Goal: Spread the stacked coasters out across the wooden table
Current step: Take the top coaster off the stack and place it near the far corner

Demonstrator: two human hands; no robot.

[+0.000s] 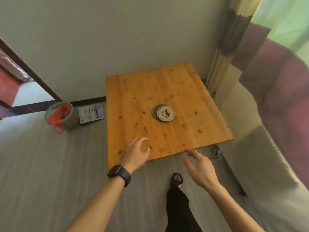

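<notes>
Wooden surface [167, 91] carried coaster stack [163, 113] at centre, 12 o'clock from left hand [135, 152] and right hand [199, 166], fingers spread, nothing held. Risk judged: hasty swipe could send coasters off edge.

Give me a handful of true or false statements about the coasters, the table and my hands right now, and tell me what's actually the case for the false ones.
1. The coasters sit in an overlapping stack near the middle of the wooden table. True.
2. The left hand is holding a coaster. False: it is empty, fingers loosely spread over the near edge of the table.
3. The top coaster shows a printed design on a light face. True.
4. The right hand rests on the stack. False: it is in the air by the table's near edge, well short of the coasters.
5. A watch is worn on the left wrist. True.
6. The coasters are already spread across the table. False: they are bunched together.
</notes>
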